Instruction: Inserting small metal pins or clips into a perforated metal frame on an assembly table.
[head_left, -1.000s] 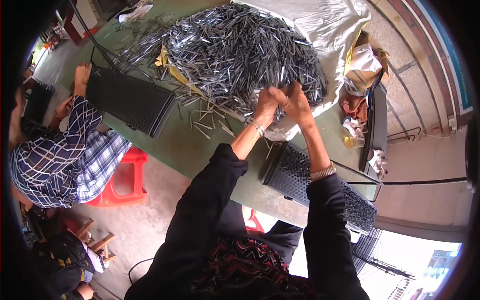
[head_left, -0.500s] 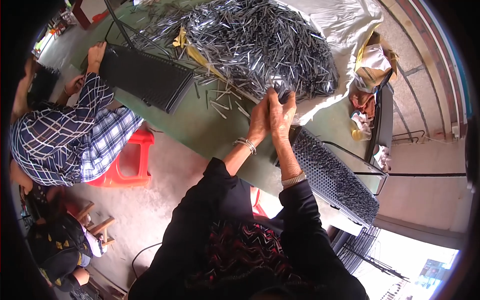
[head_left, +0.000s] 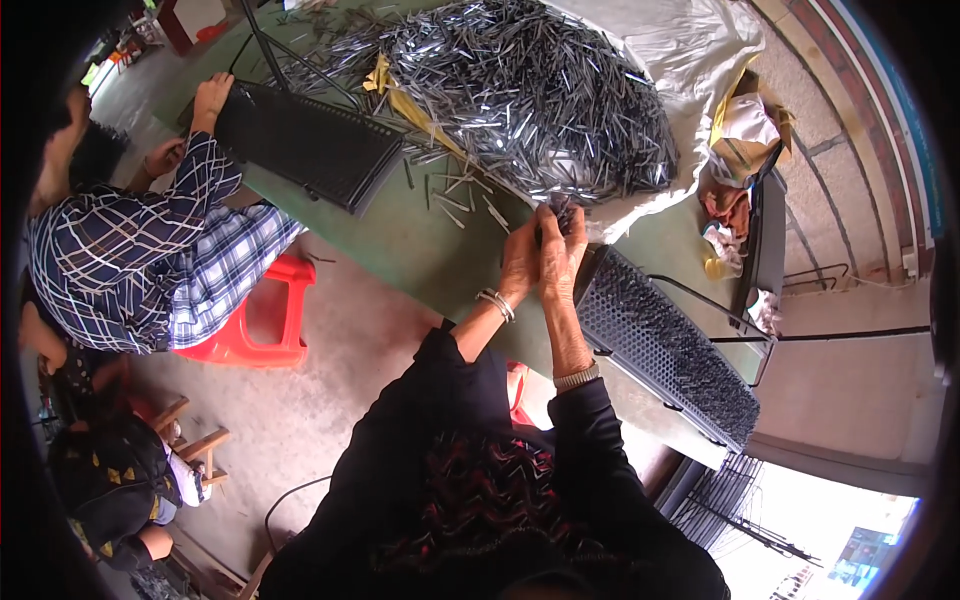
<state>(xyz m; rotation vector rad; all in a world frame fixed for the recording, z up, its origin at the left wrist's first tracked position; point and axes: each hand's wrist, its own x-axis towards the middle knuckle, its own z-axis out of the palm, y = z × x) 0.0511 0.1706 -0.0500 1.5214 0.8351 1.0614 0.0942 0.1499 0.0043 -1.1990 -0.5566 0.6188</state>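
My left hand (head_left: 519, 264) and my right hand (head_left: 560, 262) are pressed together at the near edge of a big heap of thin, dark, shiny strips (head_left: 530, 90). Between my fingers is a small bunch of dark strips (head_left: 562, 213), mostly covered by the hands. Both hands are closed around it. The heap lies on a white sack (head_left: 675, 60) on the green table (head_left: 370, 250). Right of my right forearm, a perforated rack (head_left: 625, 320) slants down; dark strips stand packed in many of its holes, while its left part shows bare holes.
At the left, a co-worker in a checked shirt (head_left: 120, 250) sits by a red stool (head_left: 290, 310), a hand on another black perforated rack (head_left: 310, 145). Loose strips (head_left: 455, 195) lie left of my hands. A paper bag (head_left: 745, 135) and crumpled cloths (head_left: 728, 208) are at the right.
My joined hands have drawn slightly back toward me from the heap, still closed on the bunch. The view has shifted a little, and the co-worker's rack appears slightly farther right.
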